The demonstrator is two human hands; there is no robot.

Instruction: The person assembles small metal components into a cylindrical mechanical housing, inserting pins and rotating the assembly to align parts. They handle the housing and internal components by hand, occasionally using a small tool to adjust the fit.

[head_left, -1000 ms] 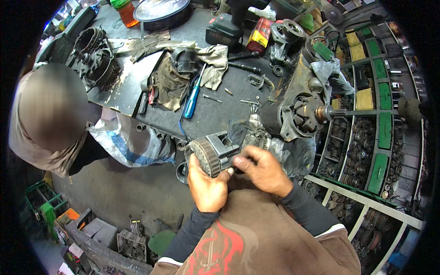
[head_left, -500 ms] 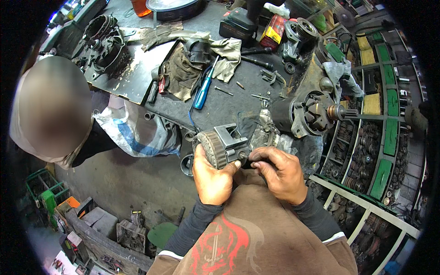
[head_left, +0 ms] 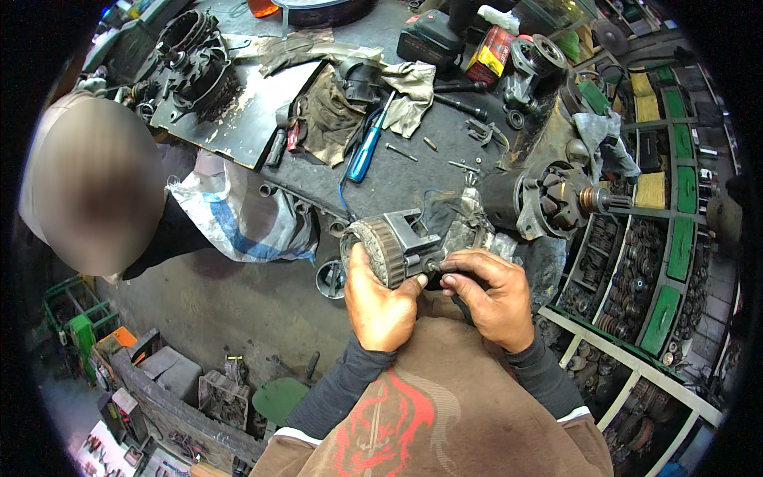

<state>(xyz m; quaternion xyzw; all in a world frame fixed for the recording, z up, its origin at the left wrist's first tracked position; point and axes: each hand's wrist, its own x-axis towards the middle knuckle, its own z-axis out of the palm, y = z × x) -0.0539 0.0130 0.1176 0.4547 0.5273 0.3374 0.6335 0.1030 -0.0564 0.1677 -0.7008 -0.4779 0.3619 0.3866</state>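
Note:
My left hand (head_left: 380,308) is closed around a round, ribbed metal motor housing (head_left: 383,248) with a squared bracket on its far side. The thumb presses near a small round fitting on the housing's right side. At that fitting my right hand (head_left: 497,296) pinches thumb and fingertips together; what they hold is too small and covered to make out. A dark strip shows just under the right fingers. Beyond the hands, a blue-handled screwdriver (head_left: 366,156) lies on the dark workbench (head_left: 397,195). Nearby lie a thin bolt (head_left: 401,152) and a small brass-coloured pin (head_left: 431,144).
A large dark motor (head_left: 528,199) with a copper-ringed shaft stands right of my hands. Rags (head_left: 330,111), a black case (head_left: 429,38) and a red-yellow box (head_left: 490,54) lie farther back. Another person (head_left: 95,187) is at the left. Parts shelves (head_left: 675,254) line the right.
The view has shifted slightly, so the bench appears farther right. My left hand still holds the housing; the right fingers stay at its fitting, with the dark strip now showing beneath them.

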